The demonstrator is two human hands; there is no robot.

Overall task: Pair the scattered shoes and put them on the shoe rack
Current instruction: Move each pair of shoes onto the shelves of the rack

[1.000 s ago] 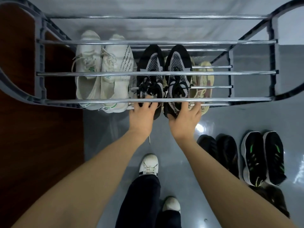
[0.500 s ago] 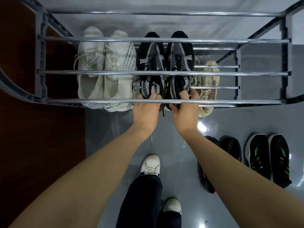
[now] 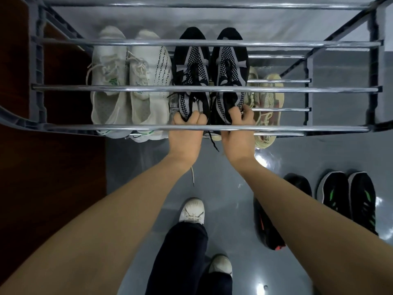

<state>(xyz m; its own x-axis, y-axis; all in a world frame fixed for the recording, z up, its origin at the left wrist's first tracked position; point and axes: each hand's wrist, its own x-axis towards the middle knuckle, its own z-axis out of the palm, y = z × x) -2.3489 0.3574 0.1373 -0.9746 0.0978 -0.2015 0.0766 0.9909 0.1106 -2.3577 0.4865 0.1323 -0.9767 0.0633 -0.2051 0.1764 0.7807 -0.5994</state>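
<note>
Both hands were reaching in under the front bar of the shoe rack (image 3: 204, 88), each gripping the heel of one shoe of the black pair (image 3: 210, 73), so the two slid in side by side, toes to the back, next to the white pair (image 3: 129, 81). The left hand (image 3: 186, 135) had its grip curled tight round the left heel. The right hand (image 3: 239, 133) had its fingers hooked over the collar of the right shoe, pinching it. A tan pair (image 3: 268, 99) sat on a lower shelf. On the floor (image 3: 223, 177), the black-and-green pair (image 3: 348, 196) waited, and a dark shoe (image 3: 268, 228) lay half hidden behind the right arm.
</note>
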